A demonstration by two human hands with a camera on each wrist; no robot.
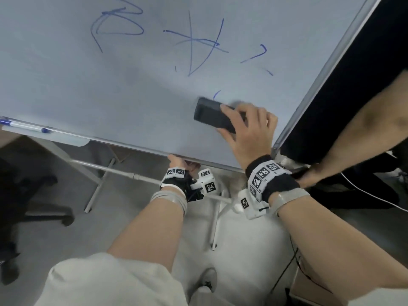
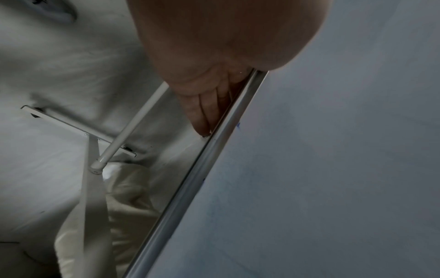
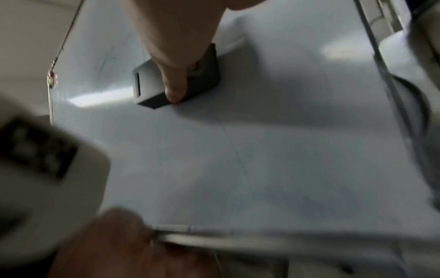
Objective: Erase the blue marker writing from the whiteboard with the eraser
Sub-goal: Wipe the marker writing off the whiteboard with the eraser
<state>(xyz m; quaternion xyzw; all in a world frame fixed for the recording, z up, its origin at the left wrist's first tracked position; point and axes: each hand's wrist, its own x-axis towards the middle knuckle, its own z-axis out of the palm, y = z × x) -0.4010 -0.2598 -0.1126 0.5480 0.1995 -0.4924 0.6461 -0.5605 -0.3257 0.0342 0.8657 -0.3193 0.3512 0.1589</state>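
Note:
A whiteboard point(image 1: 66, 80) fills the upper head view, with blue marker writing point(image 1: 194, 44) across its upper middle and a short blue stroke point(image 1: 217, 94) just above the eraser. My right hand point(image 1: 247, 127) grips the dark grey eraser point(image 1: 209, 113) flat against the board's lower right; the right wrist view shows the eraser point(image 3: 152, 82) under my thumb point(image 3: 175, 90). My left hand point(image 1: 178, 164) holds the board's bottom metal edge point(image 1: 136, 147); in the left wrist view its fingers point(image 2: 202, 116) curl behind the edge rail point(image 2: 214, 150).
A blue-capped marker point(image 1: 26, 127) lies on the tray at the board's lower left. White stand legs point(image 1: 99, 168) run beneath. Another person's arm point(image 1: 353, 129) reaches in at right beside a dark screen point(image 1: 353, 74). An office chair base point(image 1: 44, 213) stands on the floor left.

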